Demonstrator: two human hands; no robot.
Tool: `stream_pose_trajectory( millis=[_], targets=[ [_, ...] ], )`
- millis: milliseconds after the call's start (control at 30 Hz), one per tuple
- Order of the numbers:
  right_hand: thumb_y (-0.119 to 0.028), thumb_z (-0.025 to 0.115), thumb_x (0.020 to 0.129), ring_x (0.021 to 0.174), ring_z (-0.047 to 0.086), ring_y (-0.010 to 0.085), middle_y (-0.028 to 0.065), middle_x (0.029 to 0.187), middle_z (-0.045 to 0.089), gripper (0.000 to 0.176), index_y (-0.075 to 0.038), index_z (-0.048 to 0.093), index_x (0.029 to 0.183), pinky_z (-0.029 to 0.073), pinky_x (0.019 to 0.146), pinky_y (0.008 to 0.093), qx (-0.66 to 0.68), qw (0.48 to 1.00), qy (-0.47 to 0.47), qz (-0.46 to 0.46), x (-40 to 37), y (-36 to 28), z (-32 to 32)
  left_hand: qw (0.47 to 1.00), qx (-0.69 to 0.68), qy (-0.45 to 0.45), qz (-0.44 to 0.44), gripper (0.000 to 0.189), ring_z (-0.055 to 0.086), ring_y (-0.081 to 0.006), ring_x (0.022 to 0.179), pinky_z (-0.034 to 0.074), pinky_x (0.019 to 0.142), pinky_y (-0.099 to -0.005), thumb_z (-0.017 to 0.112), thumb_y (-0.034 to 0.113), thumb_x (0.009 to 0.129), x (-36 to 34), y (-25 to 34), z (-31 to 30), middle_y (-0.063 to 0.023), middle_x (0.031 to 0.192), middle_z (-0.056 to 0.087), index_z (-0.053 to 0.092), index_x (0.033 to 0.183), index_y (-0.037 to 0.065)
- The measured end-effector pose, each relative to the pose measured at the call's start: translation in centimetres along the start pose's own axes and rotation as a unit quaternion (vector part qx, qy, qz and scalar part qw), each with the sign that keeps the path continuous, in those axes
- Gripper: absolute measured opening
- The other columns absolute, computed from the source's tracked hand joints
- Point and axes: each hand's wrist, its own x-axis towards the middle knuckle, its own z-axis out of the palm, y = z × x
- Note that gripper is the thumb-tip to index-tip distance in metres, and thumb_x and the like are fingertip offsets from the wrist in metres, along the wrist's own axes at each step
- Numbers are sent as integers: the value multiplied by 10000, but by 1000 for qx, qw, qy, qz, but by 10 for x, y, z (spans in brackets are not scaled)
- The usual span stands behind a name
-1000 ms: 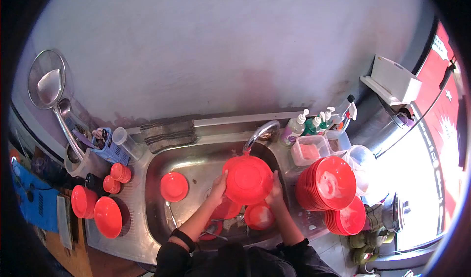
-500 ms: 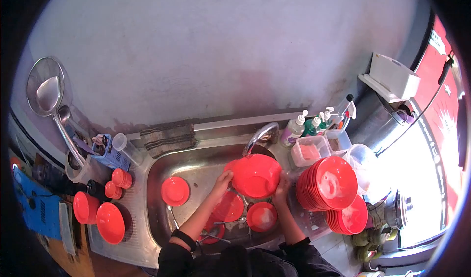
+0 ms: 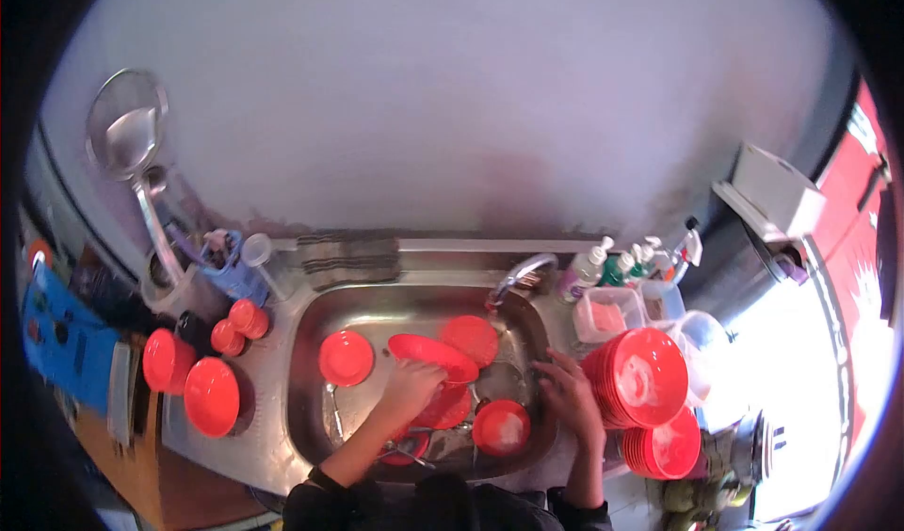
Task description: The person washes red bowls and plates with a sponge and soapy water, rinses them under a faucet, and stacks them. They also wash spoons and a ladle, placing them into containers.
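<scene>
My left hand (image 3: 414, 388) is closed on a red bowl (image 3: 431, 354), which it holds tilted above the sink (image 3: 299, 380). My right hand (image 3: 571, 392) has its fingers apart and holds nothing; it is over the sink's right edge, close to a tall stack of red bowls (image 3: 640, 376). Another red bowl (image 3: 471, 341) is in the sink below the faucet (image 3: 518, 279). Nearer to me lie a red bowl with suds (image 3: 501, 427), a partly hidden red dish (image 3: 446, 409) and some cutlery (image 3: 336, 418). A small red plate (image 3: 346, 358) lies on the sink's left side.
At left on the drainboard are red bowls (image 3: 212, 397) and red cups (image 3: 248, 317). Pump bottles (image 3: 586, 272) and a tub with a sponge (image 3: 605, 314) stand at the back right. A second bowl stack (image 3: 664, 444) is at the right. A folded cloth (image 3: 348, 258) lies behind the sink.
The bowl, held in both hands before, has moved left and tilted in my left hand alone. My right hand has let go and moved right. Another bowl now shows below the faucet.
</scene>
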Motion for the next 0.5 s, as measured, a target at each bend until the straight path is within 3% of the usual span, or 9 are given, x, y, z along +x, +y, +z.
stream_pose_trajectory(
  millis=[100, 167, 233, 300, 400, 433, 500],
  targets=[
    [-96, 507, 715, 962, 458, 283, 126, 1019, 496, 202, -53, 557, 906, 352, 833, 376, -3, 999, -6, 40, -13, -32, -37, 995, 6, 45, -84, 156, 524, -195, 743, 389, 708, -322, 535, 204, 642, -39, -10, -29, -22, 763, 565, 557, 769, 117],
    [-113, 490, 732, 962, 456, 278, 120, 1006, 503, 199, -53, 557, 909, 338, 841, 372, -12, 999, 33, -17, -25, -18, -49, 990, 34, 96, -98, 146, 517, -195, 751, 390, 711, -328, 529, 191, 644, -68, -16, -48, -20, 761, 561, 553, 765, 111],
    [-144, 465, 755, 972, 441, 288, 134, 1020, 491, 204, -44, 554, 910, 308, 865, 365, -135, 989, 58, 13, -29, -26, -67, 985, 68, 107, -119, 137, 512, -194, 753, 389, 722, -333, 529, 168, 630, -94, -17, -64, -17, 754, 556, 551, 752, 109],
    [-177, 455, 766, 1004, 415, 302, 160, 1039, 471, 254, -35, 527, 963, 272, 894, 378, -162, 977, 131, 50, -37, -9, -70, 971, 130, 170, -110, 134, 507, -194, 758, 387, 736, -341, 531, 154, 617, -119, -15, -72, -16, 740, 551, 550, 742, 112],
    [-198, 446, 776, 1034, 390, 315, 184, 1093, 433, 321, -18, 478, 1040, 266, 896, 387, -246, 956, 133, 94, -46, -2, -74, 948, 182, 209, -159, 120, 496, -188, 736, 383, 747, -350, 538, 133, 594, -153, -15, -83, -13, 698, 525, 547, 713, 116],
    [-198, 446, 776, 1034, 390, 315, 184, 1093, 433, 321, -18, 478, 1040, 266, 896, 387, -242, 958, 129, 89, -50, 6, -74, 936, 201, 221, -188, 114, 492, -185, 726, 382, 748, -351, 538, 126, 592, -164, -15, -86, -12, 681, 513, 544, 705, 115],
    [-212, 439, 782, 1051, 373, 327, 197, 1128, 407, 375, -1, 431, 1092, 257, 901, 381, -193, 963, 91, 165, -57, 18, -73, 919, 220, 252, -209, 101, 485, -181, 705, 378, 749, -350, 536, 110, 594, -184, -16, -92, -14, 657, 491, 536, 695, 116]
  ],
)
